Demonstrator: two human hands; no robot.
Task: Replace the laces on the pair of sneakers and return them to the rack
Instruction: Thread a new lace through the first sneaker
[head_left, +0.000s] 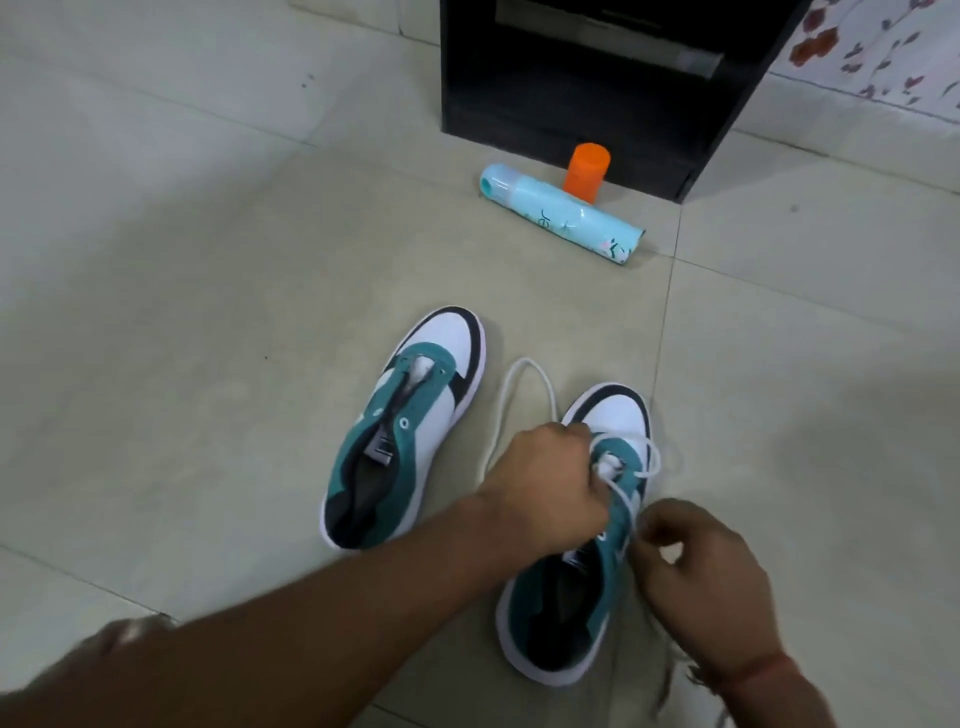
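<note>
You are lacing the right-hand sneaker (582, 545) on the floor, your left hand (550, 483) curled around the white lace (524, 395) at the lower eyelets and your right hand (696, 566) pinching its other end, so be pulling both sides evenly.

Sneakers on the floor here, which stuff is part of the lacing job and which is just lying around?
Part of the job: right sneaker, white lace, unlaced left sneaker, left hand, right hand.
Lying about: blue spray can, orange cap, black cabinet.
</note>
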